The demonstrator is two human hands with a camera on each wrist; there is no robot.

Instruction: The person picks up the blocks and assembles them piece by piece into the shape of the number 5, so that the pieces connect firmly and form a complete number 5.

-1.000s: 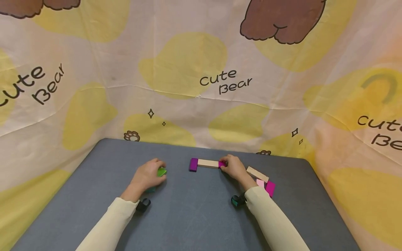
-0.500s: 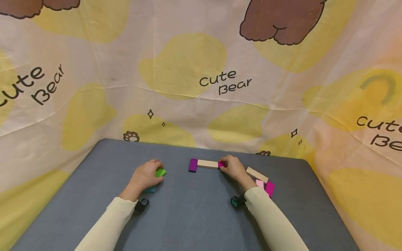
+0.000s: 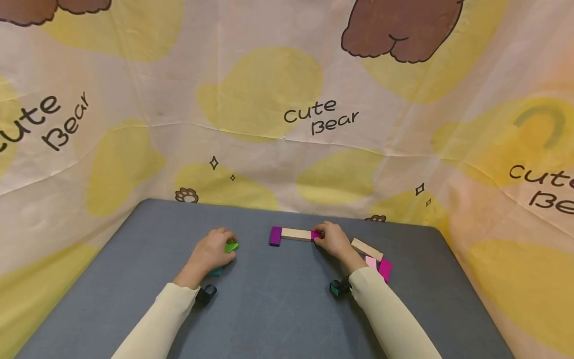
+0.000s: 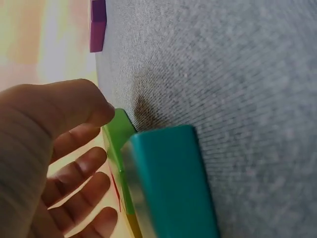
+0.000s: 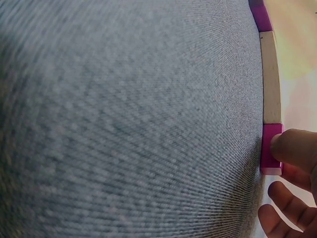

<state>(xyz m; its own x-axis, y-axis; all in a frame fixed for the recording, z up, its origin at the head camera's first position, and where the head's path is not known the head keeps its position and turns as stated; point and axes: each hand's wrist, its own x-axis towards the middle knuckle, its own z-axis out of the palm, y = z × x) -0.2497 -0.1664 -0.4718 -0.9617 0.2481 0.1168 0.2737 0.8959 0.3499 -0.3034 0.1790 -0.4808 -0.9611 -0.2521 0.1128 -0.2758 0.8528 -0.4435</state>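
Observation:
On the left of the head view, my left hand (image 3: 211, 252) has its thumb and index finger at one end of a green block (image 3: 231, 247). A teal block (image 4: 173, 178) stands close in front of that one in the left wrist view, with thin red (image 4: 115, 186) and yellow (image 4: 132, 225) edges behind. My right hand (image 3: 334, 239) pinches a magenta block (image 5: 271, 148) between thumb and index finger, its other fingers loosely curled. That block meets the right end of a plain wooden block (image 3: 296, 234), whose left end touches a purple block (image 3: 275, 236).
Beside my right forearm lie another plain wooden block (image 3: 367, 249), a pink block (image 3: 370, 262) and a second magenta block (image 3: 385, 270), partly covered by the sleeve. A printed cloth (image 3: 251, 149) hangs behind the grey tabletop (image 3: 269, 309).
My left hand shifts slightly back and forth around the green block, which moves a little with it. The right hand stays on the magenta block, and the row keeps its place.

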